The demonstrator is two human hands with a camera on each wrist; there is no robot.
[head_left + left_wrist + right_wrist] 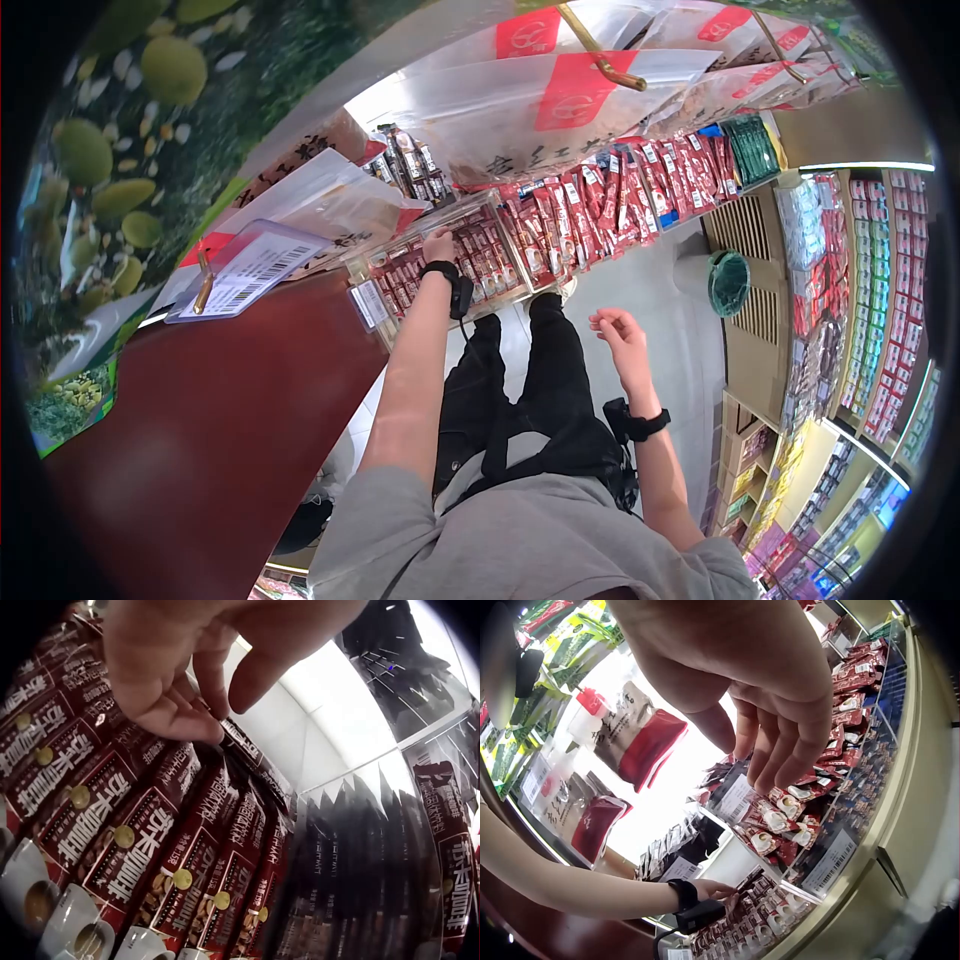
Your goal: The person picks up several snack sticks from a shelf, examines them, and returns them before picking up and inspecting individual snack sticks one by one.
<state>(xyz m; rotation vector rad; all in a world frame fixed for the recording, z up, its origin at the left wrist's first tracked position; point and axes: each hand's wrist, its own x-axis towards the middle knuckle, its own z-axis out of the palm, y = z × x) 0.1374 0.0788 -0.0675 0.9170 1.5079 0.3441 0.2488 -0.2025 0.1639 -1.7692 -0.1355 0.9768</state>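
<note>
A dark-red coffee packet (259,766) is held at its upper end by the curled fingertips of the left hand (187,664), tilted along the clear wall (289,735) of a display compartment. Upright rows of coffee packets (139,844), printed with cups and beans, are packed beside it; dark packets (352,870) are seen beyond a divider. A price label (370,303) is fixed at the compartment's end, near a dark-red counter (220,400). The right hand (625,345) is held in the air, well apart from the compartment, its fingers loosely bent and nothing gripped. Clear bags (590,90) with red bands are hung above from metal hooks (600,60). A green-lined bin (730,283) and stocked shelves (870,300) are pictured at the frame's right.
</note>
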